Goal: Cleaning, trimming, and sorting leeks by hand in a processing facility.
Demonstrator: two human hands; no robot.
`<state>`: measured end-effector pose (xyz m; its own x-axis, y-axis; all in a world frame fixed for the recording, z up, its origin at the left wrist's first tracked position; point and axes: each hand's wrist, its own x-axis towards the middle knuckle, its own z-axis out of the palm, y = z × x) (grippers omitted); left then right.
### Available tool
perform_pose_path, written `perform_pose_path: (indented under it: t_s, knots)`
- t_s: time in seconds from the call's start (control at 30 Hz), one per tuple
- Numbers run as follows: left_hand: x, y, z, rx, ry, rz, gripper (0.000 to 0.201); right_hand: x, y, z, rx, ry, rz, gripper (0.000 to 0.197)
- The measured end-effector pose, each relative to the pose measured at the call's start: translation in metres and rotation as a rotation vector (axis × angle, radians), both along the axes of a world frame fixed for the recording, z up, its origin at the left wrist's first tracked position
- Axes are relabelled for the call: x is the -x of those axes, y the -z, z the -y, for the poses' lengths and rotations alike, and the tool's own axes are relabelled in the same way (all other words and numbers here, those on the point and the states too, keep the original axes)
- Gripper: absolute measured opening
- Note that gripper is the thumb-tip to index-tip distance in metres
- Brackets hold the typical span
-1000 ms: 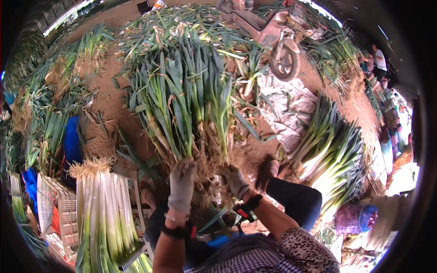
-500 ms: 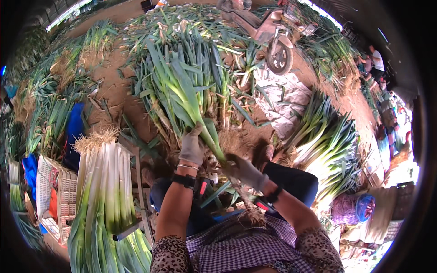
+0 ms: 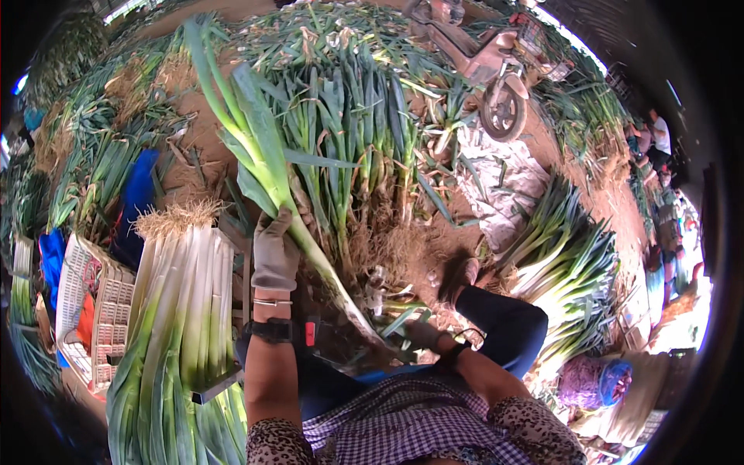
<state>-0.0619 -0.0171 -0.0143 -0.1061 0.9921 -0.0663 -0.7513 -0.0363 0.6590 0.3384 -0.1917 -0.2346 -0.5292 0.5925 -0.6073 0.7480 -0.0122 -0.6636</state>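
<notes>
Above soil, the left hand clasps a leek, the right hand blurred, its grip unclear.

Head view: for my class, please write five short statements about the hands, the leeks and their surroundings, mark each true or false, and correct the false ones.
1. The left hand grips a leek. True.
2. The right hand is raised high among the leaf tips. False: it is low, near the leek's root end; whether it touches is unclear.
3. The leek bundle at the left has its roots toward the top of the picture. True.
4. The scooter is at the lower left. False: it is at the upper right.
5. A pale crate is left of that bundle. True.
</notes>
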Motion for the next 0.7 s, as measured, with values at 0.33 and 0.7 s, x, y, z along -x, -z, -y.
perform_pose_path:
  t_s: [0.33, 0.7]
  knots:
    - [-0.015, -0.031, 0.021, 0.037, 0.070, 0.012, 0.037, 0.165, -0.228, -0.082, -0.325, 0.223, -0.283, 0.071]
    - [-0.020, 0.011, 0.003, 0.007, 0.179, -0.105, 0.048, 0.214, -0.235, -0.177, 0.198, 0.390, -0.896, 0.050]
